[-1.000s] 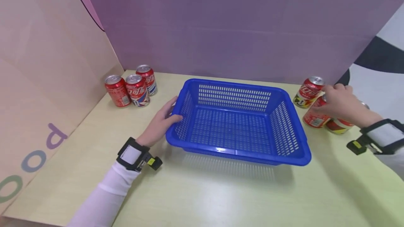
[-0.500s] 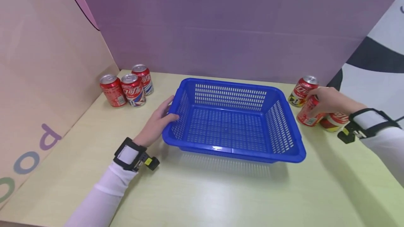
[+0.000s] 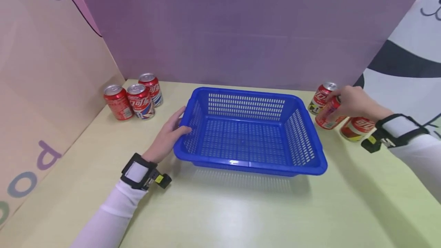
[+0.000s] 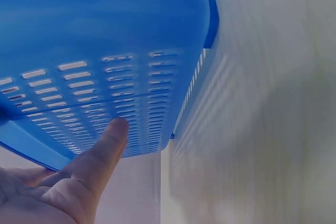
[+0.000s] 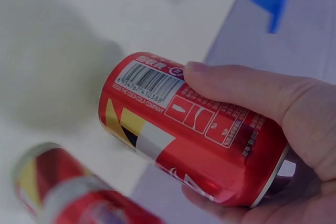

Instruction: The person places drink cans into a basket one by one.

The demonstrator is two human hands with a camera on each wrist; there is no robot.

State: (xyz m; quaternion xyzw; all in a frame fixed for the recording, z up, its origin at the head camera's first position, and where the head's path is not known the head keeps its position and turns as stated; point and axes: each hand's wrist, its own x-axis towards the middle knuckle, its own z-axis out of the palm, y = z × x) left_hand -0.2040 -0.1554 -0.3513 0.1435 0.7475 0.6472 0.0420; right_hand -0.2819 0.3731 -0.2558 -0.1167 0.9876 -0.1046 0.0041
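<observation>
My right hand (image 3: 355, 102) grips a red cola can (image 3: 326, 118) beyond the right side of a blue plastic basket (image 3: 248, 165). In the right wrist view, thumb and fingers wrap the can (image 5: 173, 129) from opposite sides, its barcode showing. Whether its base touches the table is hard to tell. A second can (image 3: 320, 97) stands just behind it, and a third can (image 3: 358, 128) stands under my wrist. My left hand (image 3: 165, 141) holds the basket's left rim, thumb over the edge. In the left wrist view a finger (image 4: 105, 153) lies against the slotted outer wall.
Three more red cans stand grouped at the table's back left: a left can (image 3: 118, 104), a front can (image 3: 141, 104) and a rear can (image 3: 151, 87). A purple wall (image 3: 241, 30) rises behind the table (image 3: 224, 209).
My right hand has closed around the can and shifted it away from the can on its right, leaving a gap. The left hand keeps its hold; the head view has turned slightly right.
</observation>
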